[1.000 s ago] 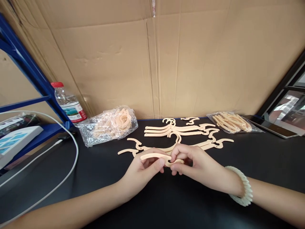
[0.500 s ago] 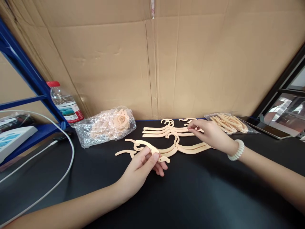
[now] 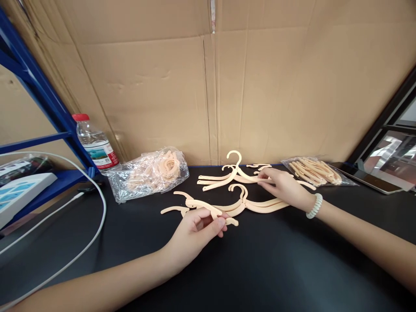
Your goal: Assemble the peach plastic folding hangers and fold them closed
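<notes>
My right hand pinches the arm of a cream clothes hanger, whose hook tilts up above a small stack of similar hangers. In my left hand, thumb and fingers grip a curved cream hanger part; one short end shows past the fingertips, and the rest is partly covered. Just behind it lie more hangers with their hooks side by side. Two curved hanger pieces rest left of my left hand. Small loose pieces lie behind my right hand.
A clear bag of cream parts lies at the back left, beside a water bottle. Another bag of parts and a dark flat device are at the right. A white cable loops across the left. Cardboard stands behind.
One hanger at the rear stack has been raised by my right hand, its hook now tilted upward. My left hand still holds its part, turned slightly. The camera view has shifted a little.
</notes>
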Demonstrator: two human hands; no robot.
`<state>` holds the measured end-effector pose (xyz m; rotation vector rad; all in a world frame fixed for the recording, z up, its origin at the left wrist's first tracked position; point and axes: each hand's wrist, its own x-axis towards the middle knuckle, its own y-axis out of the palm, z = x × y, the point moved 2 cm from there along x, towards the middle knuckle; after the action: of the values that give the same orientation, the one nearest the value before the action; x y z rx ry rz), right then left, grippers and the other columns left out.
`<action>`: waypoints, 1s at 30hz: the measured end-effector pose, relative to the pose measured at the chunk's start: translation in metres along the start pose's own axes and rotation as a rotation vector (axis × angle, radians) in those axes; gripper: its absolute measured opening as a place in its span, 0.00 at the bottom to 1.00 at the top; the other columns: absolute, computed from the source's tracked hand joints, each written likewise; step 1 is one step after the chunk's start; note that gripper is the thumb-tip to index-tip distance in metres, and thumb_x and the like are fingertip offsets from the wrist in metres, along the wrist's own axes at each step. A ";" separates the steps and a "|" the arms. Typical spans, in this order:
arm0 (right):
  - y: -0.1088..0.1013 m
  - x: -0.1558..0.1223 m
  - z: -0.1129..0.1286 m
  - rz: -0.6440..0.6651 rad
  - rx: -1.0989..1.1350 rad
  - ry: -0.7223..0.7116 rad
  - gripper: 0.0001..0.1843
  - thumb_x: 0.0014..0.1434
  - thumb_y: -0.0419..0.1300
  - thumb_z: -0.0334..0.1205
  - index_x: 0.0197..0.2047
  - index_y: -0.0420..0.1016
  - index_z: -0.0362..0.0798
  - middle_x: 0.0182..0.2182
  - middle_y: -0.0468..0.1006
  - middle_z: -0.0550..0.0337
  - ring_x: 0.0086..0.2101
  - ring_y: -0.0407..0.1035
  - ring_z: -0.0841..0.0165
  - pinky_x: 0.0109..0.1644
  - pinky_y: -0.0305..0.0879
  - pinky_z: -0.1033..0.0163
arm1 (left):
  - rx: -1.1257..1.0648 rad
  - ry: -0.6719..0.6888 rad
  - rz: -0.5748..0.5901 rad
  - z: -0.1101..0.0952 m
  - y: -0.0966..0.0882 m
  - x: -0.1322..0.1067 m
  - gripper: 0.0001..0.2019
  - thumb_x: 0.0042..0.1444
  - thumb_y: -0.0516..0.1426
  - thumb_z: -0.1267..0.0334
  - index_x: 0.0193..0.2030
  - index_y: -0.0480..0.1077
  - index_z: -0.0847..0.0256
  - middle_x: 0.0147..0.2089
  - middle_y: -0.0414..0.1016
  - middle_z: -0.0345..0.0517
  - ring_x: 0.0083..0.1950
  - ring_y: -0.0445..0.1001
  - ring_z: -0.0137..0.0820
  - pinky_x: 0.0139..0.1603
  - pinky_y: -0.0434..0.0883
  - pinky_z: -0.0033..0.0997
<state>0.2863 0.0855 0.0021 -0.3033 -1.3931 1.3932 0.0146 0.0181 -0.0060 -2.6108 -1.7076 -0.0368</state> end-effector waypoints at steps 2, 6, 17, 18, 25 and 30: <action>-0.010 0.001 0.001 -0.042 0.018 0.025 0.04 0.65 0.52 0.38 0.37 0.64 0.50 0.33 0.77 0.56 0.34 0.73 0.61 0.37 0.68 0.58 | -0.019 0.015 0.014 -0.001 0.000 0.000 0.09 0.51 0.66 0.57 0.33 0.78 0.62 0.33 0.78 0.43 0.31 0.71 0.27 0.37 0.70 0.26; -0.040 0.001 0.012 -0.143 0.014 0.067 0.08 0.66 0.53 0.45 0.40 0.65 0.51 0.34 0.78 0.56 0.34 0.74 0.60 0.37 0.68 0.57 | -0.057 0.055 0.039 -0.002 -0.001 -0.002 0.05 0.51 0.66 0.61 0.32 0.79 0.60 0.34 0.79 0.43 0.32 0.70 0.26 0.37 0.69 0.25; -0.050 -0.036 0.022 -0.008 0.149 0.074 0.11 0.69 0.48 0.48 0.39 0.65 0.52 0.28 0.69 0.62 0.28 0.65 0.66 0.32 0.64 0.63 | -0.101 0.166 -0.328 -0.008 -0.021 0.000 0.09 0.49 0.67 0.56 0.31 0.79 0.59 0.35 0.73 0.43 0.33 0.63 0.27 0.36 0.65 0.26; -0.047 -0.038 0.022 0.003 0.157 0.067 0.10 0.69 0.48 0.47 0.40 0.64 0.52 0.28 0.69 0.62 0.29 0.65 0.66 0.32 0.64 0.63 | -0.102 0.168 -0.346 -0.009 -0.024 0.000 0.09 0.49 0.67 0.56 0.32 0.80 0.59 0.36 0.73 0.43 0.33 0.62 0.27 0.35 0.64 0.26; -0.041 -0.042 0.023 0.073 0.219 0.061 0.10 0.69 0.48 0.46 0.37 0.63 0.54 0.28 0.67 0.62 0.27 0.63 0.66 0.29 0.62 0.63 | -0.147 0.153 -0.361 -0.015 -0.026 0.002 0.08 0.54 0.64 0.57 0.33 0.76 0.59 0.30 0.69 0.39 0.29 0.61 0.25 0.32 0.62 0.25; -0.046 -0.045 0.021 0.120 0.190 0.096 0.09 0.69 0.48 0.47 0.40 0.63 0.54 0.29 0.67 0.62 0.28 0.62 0.65 0.31 0.61 0.63 | -0.200 0.035 -0.340 -0.010 -0.022 0.004 0.09 0.59 0.61 0.57 0.33 0.71 0.59 0.28 0.71 0.37 0.26 0.66 0.25 0.31 0.65 0.26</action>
<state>0.3089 0.0258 0.0241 -0.3289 -1.1697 1.5766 -0.0039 0.0304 0.0041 -2.3893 -2.2188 -0.2697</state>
